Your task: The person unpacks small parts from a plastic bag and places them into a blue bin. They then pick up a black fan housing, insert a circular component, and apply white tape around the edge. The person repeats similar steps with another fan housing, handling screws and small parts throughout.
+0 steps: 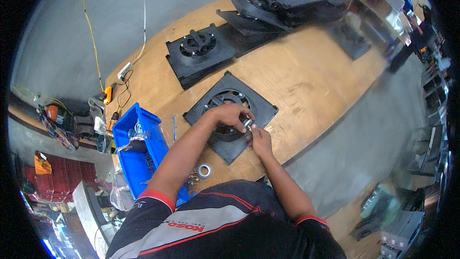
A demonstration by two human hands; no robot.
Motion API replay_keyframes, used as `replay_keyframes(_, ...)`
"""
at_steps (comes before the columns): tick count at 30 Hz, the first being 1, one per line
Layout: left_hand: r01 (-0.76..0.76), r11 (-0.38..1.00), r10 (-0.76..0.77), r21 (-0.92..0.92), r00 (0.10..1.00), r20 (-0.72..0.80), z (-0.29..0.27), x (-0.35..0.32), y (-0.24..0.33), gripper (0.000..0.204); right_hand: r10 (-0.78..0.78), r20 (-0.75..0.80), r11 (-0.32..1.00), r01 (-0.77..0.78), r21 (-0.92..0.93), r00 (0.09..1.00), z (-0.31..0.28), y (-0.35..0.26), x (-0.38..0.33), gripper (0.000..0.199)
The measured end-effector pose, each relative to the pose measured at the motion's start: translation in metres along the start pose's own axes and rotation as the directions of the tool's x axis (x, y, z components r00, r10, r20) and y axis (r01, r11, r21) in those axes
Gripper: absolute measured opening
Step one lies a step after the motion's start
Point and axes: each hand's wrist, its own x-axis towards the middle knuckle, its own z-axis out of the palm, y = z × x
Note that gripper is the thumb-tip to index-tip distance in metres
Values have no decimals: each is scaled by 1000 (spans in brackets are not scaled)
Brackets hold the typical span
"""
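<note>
Right now, a square black fan panel (pixel 227 147) lies on the table (pixel 306 96) directly in front of the person, turned so that a corner points toward the body, with its round fan housing (pixel 229 100) facing up. Both hands meet over the panel's near right edge: the left hand (pixel 229 116) has thumb and fingers closed in a narrow pinch around a small silvery part (pixel 248 123), while the right hand (pixel 261 141) has its fingertips bunched close against the same part, though I cannot tell whether they grip it or only steady it. The step in hand looks like fitting or preparing this small part at the panel's edge; whether it is attached is hidden by the fingers. The next move seems to call for a steady left pinch and a fine turn or push from the right fingertips, without letting the panel slide. Just beyond the panel's near corner, on its left, sit a silver ring-shaped roll (pixel 204 170) and some small brass-coloured pieces (pixel 193 179). A slim metal hand tool (pixel 174 127) lies left of the panel, then a blue bin (pixel 154 136); 1 similar fan panel (pixel 179 69) rests behind it.
</note>
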Motion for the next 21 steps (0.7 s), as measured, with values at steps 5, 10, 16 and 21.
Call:
replay_keyframes(5,-9,998,9,-70,1000,7,0,-2,0,65,-543,-62,789,484,-378,838,-2,-5,-10,32)
replay_keyframes(10,-9,999,9,-48,1000,-1,5,2,-7,67,-214,104,862,238,-447,971,-8,-1,4,33)
replay_keyframes(16,13,999,-13,-34,1000,1,7,3,-7,65,-624,58,574,508,-642,779,-8,-16,-12,40)
replay_keyframes(21,-6,999,7,-42,1000,11,6,7,-12,64,-141,145,872,192,-449,979,-14,2,14,36)
